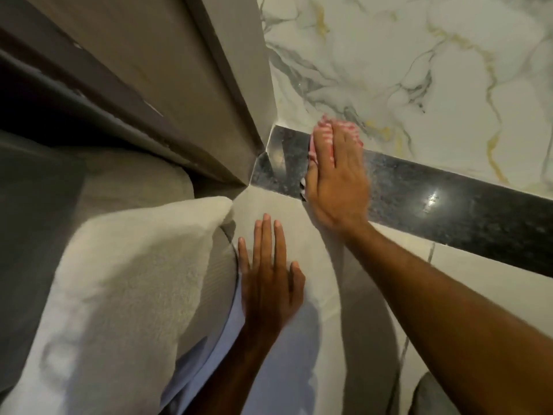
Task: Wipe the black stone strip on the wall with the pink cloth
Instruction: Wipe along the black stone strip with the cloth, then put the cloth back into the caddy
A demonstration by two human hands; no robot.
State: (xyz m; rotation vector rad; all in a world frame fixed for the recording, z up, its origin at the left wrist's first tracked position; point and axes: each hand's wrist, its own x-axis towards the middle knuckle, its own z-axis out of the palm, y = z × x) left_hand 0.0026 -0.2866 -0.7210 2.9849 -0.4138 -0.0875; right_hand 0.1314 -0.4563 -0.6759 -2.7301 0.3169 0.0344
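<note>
Just now the right hand (pixel 338 187) presses the pink cloth (pixel 348 127) flat on the black stone strip (pixel 449 208) at centre frame, fingers straight, gripping nothing. Below it, the left hand (pixel 269 283) lies spread, seemingly touching the pale wall (pixel 299 214), beside a white towel (pixel 134 265).

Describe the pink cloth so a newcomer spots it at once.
Start at the white marble wall with grey and gold veins, then find the glossy black stone strip crossing it. Near the strip's left end, the right hand presses flat on the pink cloth. It is the only pink thing, peeking out from under that hand.
</note>
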